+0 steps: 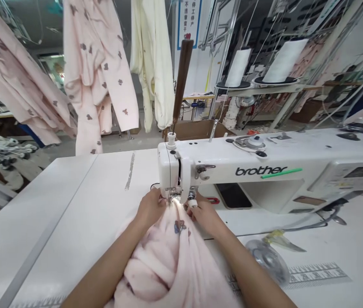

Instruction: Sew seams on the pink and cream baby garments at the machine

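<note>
A pale pink garment with a dark printed figure lies bunched from the table's front edge up to the needle area of a white sewing machine. Left of the lit needle, my left hand grips the fabric with fingers closed. On the other side, my right hand pinches the cloth close to the presser foot, its fingertips partly behind the machine's head. Both hands touch the fabric right at the stitching spot. How the cloth sits under the foot is too small to tell.
A black phone and a red-handled tool lie under the machine's arm. At right are a clear round container, a yellow-handled pointed tool and a printed ruler. Pink garments hang behind; thread cones stand at the back.
</note>
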The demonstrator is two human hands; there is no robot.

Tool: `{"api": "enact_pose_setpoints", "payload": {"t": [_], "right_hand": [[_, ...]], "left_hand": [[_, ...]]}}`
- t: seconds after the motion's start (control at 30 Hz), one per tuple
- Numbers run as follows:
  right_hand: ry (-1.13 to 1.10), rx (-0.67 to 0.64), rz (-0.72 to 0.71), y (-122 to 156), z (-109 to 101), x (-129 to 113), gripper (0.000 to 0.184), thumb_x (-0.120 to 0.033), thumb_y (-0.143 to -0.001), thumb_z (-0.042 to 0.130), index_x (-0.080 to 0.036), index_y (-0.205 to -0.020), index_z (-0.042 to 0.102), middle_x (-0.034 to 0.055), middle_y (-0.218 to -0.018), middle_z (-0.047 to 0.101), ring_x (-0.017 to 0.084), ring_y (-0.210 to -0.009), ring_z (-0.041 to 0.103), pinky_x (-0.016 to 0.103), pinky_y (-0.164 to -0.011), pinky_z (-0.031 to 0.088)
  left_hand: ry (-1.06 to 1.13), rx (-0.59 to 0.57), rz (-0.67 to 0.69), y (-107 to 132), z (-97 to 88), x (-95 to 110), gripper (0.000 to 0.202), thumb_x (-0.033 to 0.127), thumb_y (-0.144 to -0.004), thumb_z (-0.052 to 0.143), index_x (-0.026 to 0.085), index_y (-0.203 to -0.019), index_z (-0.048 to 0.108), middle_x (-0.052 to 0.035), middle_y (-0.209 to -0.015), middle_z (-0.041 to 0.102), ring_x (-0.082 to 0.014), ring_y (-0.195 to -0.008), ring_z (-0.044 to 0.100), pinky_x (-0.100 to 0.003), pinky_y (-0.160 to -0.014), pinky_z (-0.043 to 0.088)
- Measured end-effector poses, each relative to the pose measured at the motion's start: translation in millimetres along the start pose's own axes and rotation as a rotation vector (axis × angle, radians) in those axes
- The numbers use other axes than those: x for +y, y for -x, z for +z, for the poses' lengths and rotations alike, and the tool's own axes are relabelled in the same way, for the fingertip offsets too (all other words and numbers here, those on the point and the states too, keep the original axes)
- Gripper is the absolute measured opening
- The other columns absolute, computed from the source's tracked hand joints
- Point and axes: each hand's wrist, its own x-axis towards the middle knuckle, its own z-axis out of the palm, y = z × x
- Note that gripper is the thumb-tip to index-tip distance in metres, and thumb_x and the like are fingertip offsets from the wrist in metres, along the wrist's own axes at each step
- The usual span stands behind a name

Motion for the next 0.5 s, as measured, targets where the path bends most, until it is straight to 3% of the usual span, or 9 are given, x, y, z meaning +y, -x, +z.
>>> {"api": "enact_pose_setpoints", "payload": {"t": [0.5], "right_hand": [[-0.034, 0.017, 0.004, -2.8, 4.5, 7.4, 0.012, -0.027, -0.082, 0.032, -0.022, -0.078, 0.043, -0.0015, -0.063, 0.053, 0.016, -0.054, 0.052, 0.024, -0.049, 0.037]], "left_hand": [[0.034, -0.049, -0.006, 1.2, 0.0, -3.4, 0.020, 0.014, -0.077, 0.045, 0.017, -0.090, 0.060, -0.0064, -0.091, 0.065, -0.0214, -0.091, 0.059, -0.029, -0.076, 0.043]]}}
